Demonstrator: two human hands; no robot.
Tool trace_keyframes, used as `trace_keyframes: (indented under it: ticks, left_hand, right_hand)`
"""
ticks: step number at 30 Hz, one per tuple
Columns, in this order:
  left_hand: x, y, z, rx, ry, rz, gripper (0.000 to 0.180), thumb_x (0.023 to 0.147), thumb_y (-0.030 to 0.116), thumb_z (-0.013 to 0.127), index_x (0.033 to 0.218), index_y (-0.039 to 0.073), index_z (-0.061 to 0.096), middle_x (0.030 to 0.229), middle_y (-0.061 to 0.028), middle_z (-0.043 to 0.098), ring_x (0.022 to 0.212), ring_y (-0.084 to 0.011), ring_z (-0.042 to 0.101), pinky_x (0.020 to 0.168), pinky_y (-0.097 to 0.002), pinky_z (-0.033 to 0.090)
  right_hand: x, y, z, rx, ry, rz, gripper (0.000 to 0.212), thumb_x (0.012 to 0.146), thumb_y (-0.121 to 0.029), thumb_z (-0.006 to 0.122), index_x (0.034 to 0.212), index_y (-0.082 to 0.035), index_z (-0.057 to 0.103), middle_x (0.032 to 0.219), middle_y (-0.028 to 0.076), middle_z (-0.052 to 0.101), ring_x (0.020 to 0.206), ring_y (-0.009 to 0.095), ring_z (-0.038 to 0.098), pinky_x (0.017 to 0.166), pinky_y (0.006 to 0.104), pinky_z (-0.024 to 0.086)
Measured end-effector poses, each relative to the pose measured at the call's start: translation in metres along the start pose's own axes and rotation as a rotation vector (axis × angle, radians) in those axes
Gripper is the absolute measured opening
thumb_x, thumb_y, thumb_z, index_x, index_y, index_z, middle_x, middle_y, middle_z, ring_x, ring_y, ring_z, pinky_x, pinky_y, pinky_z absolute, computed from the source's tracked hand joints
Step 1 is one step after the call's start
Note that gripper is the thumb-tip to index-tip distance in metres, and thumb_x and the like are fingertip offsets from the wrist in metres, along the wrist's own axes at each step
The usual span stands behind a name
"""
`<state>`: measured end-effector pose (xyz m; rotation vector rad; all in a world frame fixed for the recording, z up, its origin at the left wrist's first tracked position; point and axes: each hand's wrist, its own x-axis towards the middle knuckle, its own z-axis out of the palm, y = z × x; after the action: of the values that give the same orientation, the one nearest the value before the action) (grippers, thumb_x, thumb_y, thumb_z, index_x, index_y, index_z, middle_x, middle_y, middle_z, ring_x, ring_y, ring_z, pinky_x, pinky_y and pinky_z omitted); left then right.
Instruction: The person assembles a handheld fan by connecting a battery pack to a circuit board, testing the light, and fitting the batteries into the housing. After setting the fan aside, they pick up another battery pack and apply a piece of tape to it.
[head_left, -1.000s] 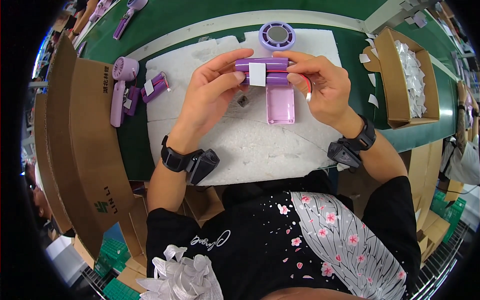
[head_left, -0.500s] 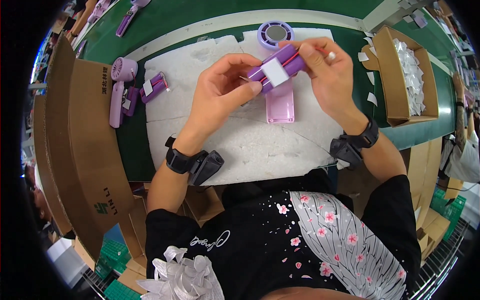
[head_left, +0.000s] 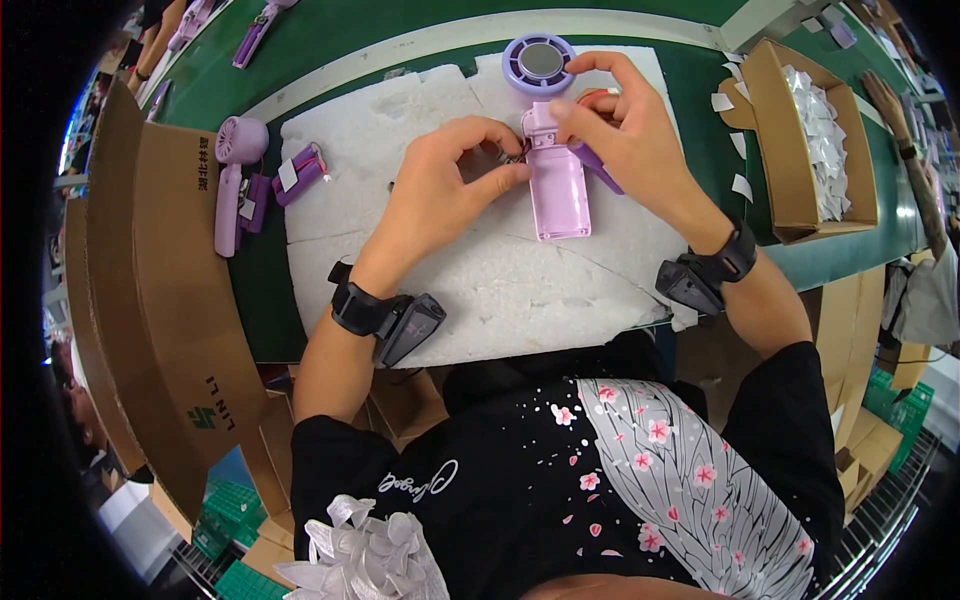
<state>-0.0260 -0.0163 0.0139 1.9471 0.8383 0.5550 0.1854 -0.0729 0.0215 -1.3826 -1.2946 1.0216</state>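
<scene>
A handheld fan lies on a white foam board [head_left: 480,300], its round lilac head [head_left: 540,62] at the far end and its open pink handle shell [head_left: 560,195] toward me. My left hand [head_left: 445,180] has thumb and index finger closed at the shell's left edge by the neck; the small dark bit between them is unclear. Over the neck's right side is my right hand [head_left: 630,140], thumb on the shell, index finger reaching toward the head, other fingers curled. A purple battery pack [head_left: 602,170] shows under that hand, mostly hidden, with a bit of red wire near the curled fingers.
Left of the foam lie another battery pack [head_left: 300,175] and a fan with its handle apart [head_left: 230,200]. A tall cardboard box [head_left: 180,270] borders the left side. At right stands a carton [head_left: 800,220] of white pads, with several loose ones beside it. Another person's arm [head_left: 920,185] is far right.
The battery pack has left its place between both hands and sits beneath my right hand, beside the shell. My left hand has come to the shell's neck. The fan has shifted slightly.
</scene>
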Motion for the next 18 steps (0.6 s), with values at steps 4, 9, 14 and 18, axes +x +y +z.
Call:
trace_keyframes:
  ticks: [4, 9, 14, 18]
  left_hand:
    - [-0.001, 0.004, -0.002, -0.006, -0.028, 0.027, 0.026, 0.075, 0.013, 0.076, 0.097, 0.003, 0.065, 0.102, -0.009, 0.065, 0.087, -0.0218, 0.06, 0.076, -0.0308, 0.048]
    - [-0.002, 0.012, -0.002, 0.105, -0.016, 0.089, 0.024, 0.075, 0.009, 0.071, 0.097, 0.003, 0.065, 0.102, -0.0085, 0.064, 0.089, -0.0219, 0.06, 0.076, -0.0308, 0.049]
    - [-0.001, 0.002, -0.001, 0.155, 0.008, 0.247, 0.024, 0.075, 0.01, 0.069, 0.097, 0.003, 0.065, 0.098, -0.0095, 0.064, 0.094, -0.0215, 0.059, 0.08, -0.0314, 0.049]
    - [0.001, 0.0, -0.002, 0.173, 0.026, 0.309, 0.023, 0.074, 0.011, 0.07, 0.096, 0.003, 0.065, 0.094, -0.01, 0.064, 0.09, -0.0218, 0.061, 0.079, -0.0316, 0.051]
  right_hand:
    - [-0.001, 0.0, -0.001, -0.102, -0.077, -0.045, 0.041, 0.084, -0.013, 0.072, 0.118, -0.002, 0.051, 0.083, 0.004, 0.061, 0.078, 0.007, 0.055, 0.073, 0.0215, 0.045]
    - [-0.003, 0.001, -0.003, -0.177, -0.111, -0.158, 0.055, 0.081, -0.008, 0.073, 0.127, -0.004, 0.043, 0.085, 0.002, 0.06, 0.08, 0.008, 0.055, 0.075, 0.0239, 0.046]
    - [-0.007, -0.003, 0.002, -0.14, -0.12, -0.141, 0.065, 0.079, -0.004, 0.073, 0.134, -0.007, 0.039, 0.085, 0.002, 0.06, 0.081, 0.01, 0.056, 0.077, 0.0243, 0.046]
    - [-0.01, -0.003, 0.006, -0.172, -0.105, -0.229, 0.073, 0.077, 0.0, 0.071, 0.14, -0.01, 0.035, 0.087, 0.004, 0.062, 0.083, 0.014, 0.06, 0.082, 0.0273, 0.048]
